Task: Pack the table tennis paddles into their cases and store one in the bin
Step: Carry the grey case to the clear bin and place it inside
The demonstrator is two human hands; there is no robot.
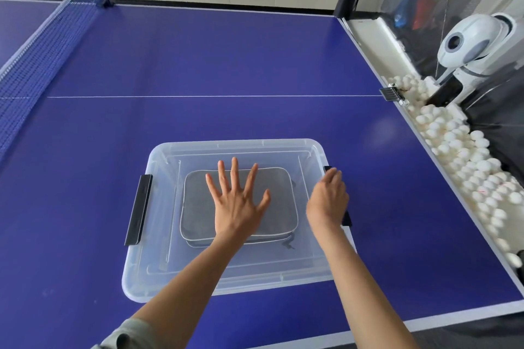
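Note:
A clear plastic bin [158,278] stands on the blue table, near its front edge, with a clear lid on top. A grey zipped paddle case [198,207] with pale piping lies flat inside and shows through the plastic. My left hand [238,201] rests flat on the lid above the case, fingers spread and holding nothing. My right hand [327,201] is curled over the bin's right black latch [346,218]. The left black latch [139,210] is untouched. No loose paddle is in view.
The net [42,45] crosses the table [226,65] at the far left. Along the right edge runs a trough with several white balls [459,156], and behind it stands a white ball-feeding machine [476,45] in front of dark netting.

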